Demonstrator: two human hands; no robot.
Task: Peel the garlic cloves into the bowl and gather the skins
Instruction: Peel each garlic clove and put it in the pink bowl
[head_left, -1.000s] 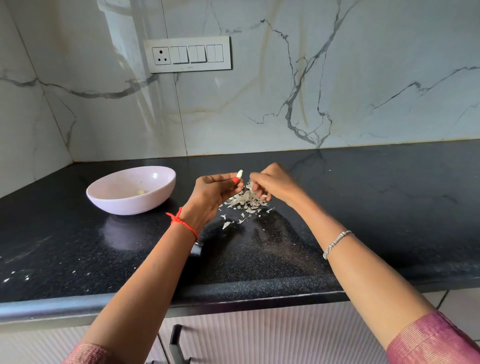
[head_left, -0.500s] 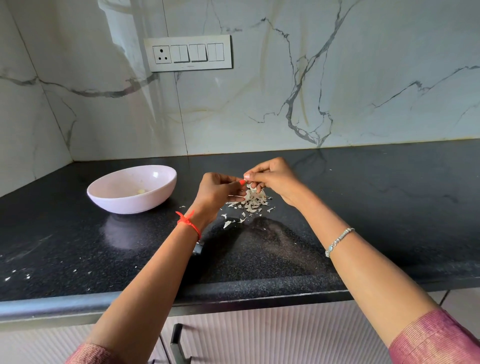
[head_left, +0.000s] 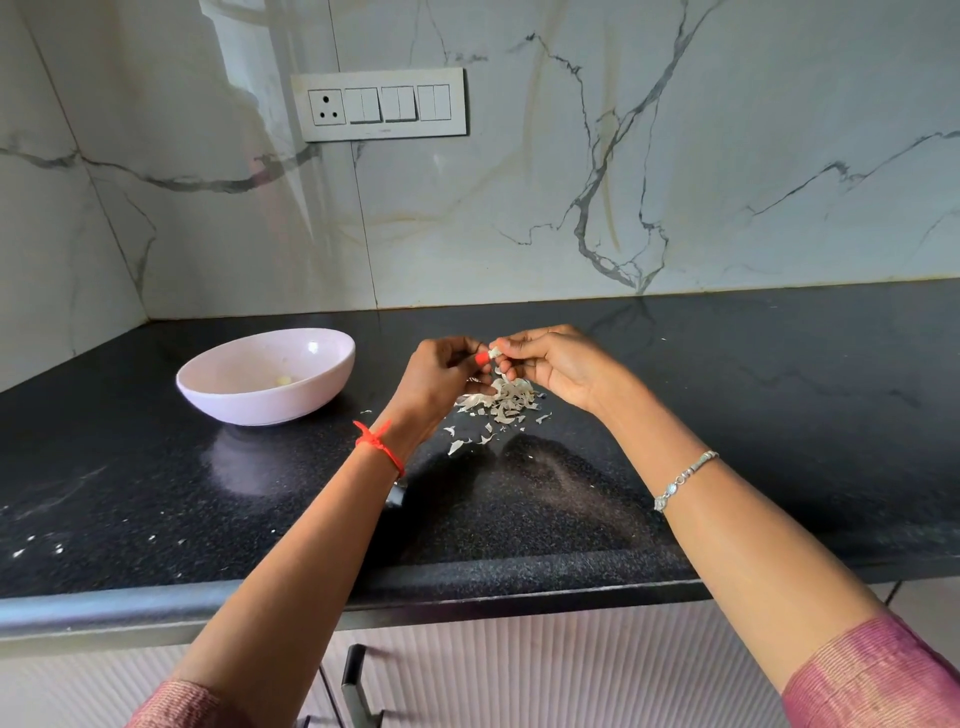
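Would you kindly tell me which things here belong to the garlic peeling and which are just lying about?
Job: left hand, right hand, garlic clove they pinch, skin pile, bowl.
Idle: switch panel, cabinet handle, dark object under left forearm.

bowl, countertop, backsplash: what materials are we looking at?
Bowl: pale pink and glossy, likely glazed ceramic or melamine; there is a bright highlight inside, but I can't tell which material.
Countertop: black speckled polished stone, probably granite; it mirrors the bowl.
Backsplash: glossy marble-look tile or slab, with grey veins, a vertical seam and glare.
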